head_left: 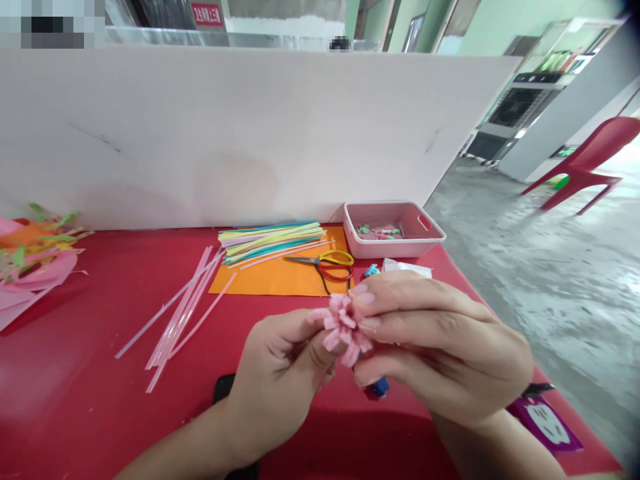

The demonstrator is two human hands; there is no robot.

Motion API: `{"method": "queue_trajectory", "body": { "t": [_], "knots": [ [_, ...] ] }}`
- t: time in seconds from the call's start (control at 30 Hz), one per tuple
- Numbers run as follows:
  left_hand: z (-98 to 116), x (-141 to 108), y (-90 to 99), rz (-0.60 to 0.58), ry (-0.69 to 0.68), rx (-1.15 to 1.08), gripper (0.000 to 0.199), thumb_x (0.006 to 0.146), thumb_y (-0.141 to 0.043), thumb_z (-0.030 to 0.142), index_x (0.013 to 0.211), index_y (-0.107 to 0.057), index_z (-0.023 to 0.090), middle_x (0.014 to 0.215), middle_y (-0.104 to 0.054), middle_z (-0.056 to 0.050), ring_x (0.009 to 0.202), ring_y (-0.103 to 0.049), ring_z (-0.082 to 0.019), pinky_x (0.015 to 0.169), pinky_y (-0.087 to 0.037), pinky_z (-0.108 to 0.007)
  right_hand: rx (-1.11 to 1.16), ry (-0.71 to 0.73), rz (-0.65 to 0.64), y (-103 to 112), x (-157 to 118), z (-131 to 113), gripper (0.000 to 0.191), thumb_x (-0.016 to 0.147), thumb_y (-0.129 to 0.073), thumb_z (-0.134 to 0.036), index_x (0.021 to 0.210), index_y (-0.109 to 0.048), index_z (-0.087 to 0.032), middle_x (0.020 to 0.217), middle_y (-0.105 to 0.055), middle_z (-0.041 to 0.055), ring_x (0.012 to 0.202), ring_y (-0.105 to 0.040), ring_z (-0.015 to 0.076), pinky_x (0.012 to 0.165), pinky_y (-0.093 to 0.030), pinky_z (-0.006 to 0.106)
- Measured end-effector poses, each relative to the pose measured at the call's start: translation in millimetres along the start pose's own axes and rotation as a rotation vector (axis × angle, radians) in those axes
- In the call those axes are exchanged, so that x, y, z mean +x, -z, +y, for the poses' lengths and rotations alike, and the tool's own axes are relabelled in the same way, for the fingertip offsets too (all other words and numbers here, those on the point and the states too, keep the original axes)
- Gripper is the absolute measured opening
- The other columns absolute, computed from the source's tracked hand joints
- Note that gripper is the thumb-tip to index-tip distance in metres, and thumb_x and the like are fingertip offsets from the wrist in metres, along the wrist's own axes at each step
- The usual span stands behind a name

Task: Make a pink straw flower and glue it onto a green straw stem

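Note:
A small pink fringed flower [341, 328] is held up between my two hands, above the red table. My left hand [283, 373] pinches it from the left with thumb and forefinger. On the other side, the fingertips of my right hand [440, 340] press on its petals, fingers closed round it. A dark blue object [379, 388] shows just below the right fingers; I cannot make out what it is. Behind the hands, scissors [325, 262] with yellow and red handles lie on an orange sheet [265, 283].
Colored strips [273, 241] are piled on the sheet, and loose pink strips [183, 320] lie to the left. A pink bin [395, 248] stands at the back right, before a white partition [240, 133]. Paper flowers [40, 267] rest far left. A purple packet [547, 423] lies near the right edge.

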State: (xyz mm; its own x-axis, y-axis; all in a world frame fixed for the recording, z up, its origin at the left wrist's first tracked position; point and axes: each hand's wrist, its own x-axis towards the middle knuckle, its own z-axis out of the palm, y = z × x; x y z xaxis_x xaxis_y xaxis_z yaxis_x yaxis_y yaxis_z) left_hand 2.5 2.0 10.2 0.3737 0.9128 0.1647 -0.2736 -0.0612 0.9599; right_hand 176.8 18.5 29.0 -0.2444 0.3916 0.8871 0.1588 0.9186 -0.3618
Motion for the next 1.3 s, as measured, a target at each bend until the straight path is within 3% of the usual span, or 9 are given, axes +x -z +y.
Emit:
{"method": "queue_trajectory", "body": {
  "t": [0.37,0.63,0.83,0.97,1.07,1.17,1.3],
  "knots": [
    [-1.4,0.9,0.2,-0.014,-0.065,-0.002,0.031,0.092,-0.061,0.039,0.07,-0.062,0.018,0.06,-0.04,0.006,0.05,-0.029,-0.004,0.042,-0.027,-0.014,0.023,-0.015,0.017,-1.9,-3.1,1.9,0.027,0.075,-0.081,-0.011,0.101,-0.073,-0.01,0.101,-0.076,0.0085,0.097,-0.071,0.0169,0.095,-0.06,0.03],
    [-6.4,1.3,2.6,0.018,0.063,-0.124,0.033,0.093,-0.058,0.045,0.075,-0.06,0.017,0.055,-0.04,0.006,0.044,-0.031,-0.004,0.039,-0.025,-0.015,0.072,-0.041,-0.015,1.2,1.1,3.2,0.028,0.081,-0.077,-0.026,0.104,-0.072,-0.011,0.104,-0.076,0.0089,0.106,-0.07,0.0174,0.098,-0.057,0.026],
    [-2.0,0.5,1.0,-0.014,0.068,-0.076,0.036,0.097,-0.05,0.047,0.074,-0.053,0.019,0.058,-0.04,0.006,0.046,-0.032,-0.006,0.04,-0.027,-0.016,-0.019,0.004,-0.031,3.0,1.5,5.3,0.021,0.082,-0.073,-0.011,0.103,-0.074,-0.012,0.105,-0.075,0.0098,0.1,-0.071,0.0192,0.093,-0.06,0.032],
    [0.1,-0.7,1.9,0.024,-0.082,0.173,0.03,0.099,-0.049,0.038,0.075,-0.055,0.02,0.06,-0.048,0.004,0.048,-0.039,-0.007,0.046,-0.038,-0.019,-0.053,0.046,-0.03,0.3,2.4,4.3,0.017,0.084,-0.073,-0.014,0.099,-0.073,-0.008,0.101,-0.075,0.0122,0.095,-0.071,0.0181,0.09,-0.06,0.032],
    [-0.5,0.1,3.0,0.04,-0.234,0.378,0.019,0.099,-0.051,0.029,0.087,-0.064,0.021,0.074,-0.062,0.001,0.061,-0.056,-0.011,0.062,-0.05,-0.022,-0.066,0.055,-0.014,-2.2,1.2,3.5,0.018,0.083,-0.075,-0.018,0.098,-0.072,-0.008,0.098,-0.074,0.0119,0.093,-0.071,0.0173,0.088,-0.06,0.032],
    [-1.8,1.3,3.2,0.05,-0.384,0.559,0.017,0.098,-0.049,0.018,0.097,-0.065,0.022,0.088,-0.07,-0.002,0.076,-0.066,-0.013,0.07,-0.052,-0.023,-0.092,0.063,0.001,-3.5,-0.8,3.2,0.021,0.081,-0.077,-0.02,0.097,-0.072,-0.007,0.098,-0.074,0.012,0.093,-0.07,0.0172,0.089,-0.06,0.032],
    [-1.9,2.4,2.3,0.066,-0.503,0.716,0.016,0.095,-0.05,0.011,0.098,-0.062,0.021,0.093,-0.072,-0.004,0.083,-0.07,-0.015,0.072,-0.053,-0.023,-0.153,0.082,0.004,-2.8,-2.2,2.9,0.02,0.082,-0.076,-0.021,0.096,-0.073,-0.008,0.096,-0.074,0.0107,0.092,-0.07,0.0168,0.088,-0.06,0.031]
  ]
}}
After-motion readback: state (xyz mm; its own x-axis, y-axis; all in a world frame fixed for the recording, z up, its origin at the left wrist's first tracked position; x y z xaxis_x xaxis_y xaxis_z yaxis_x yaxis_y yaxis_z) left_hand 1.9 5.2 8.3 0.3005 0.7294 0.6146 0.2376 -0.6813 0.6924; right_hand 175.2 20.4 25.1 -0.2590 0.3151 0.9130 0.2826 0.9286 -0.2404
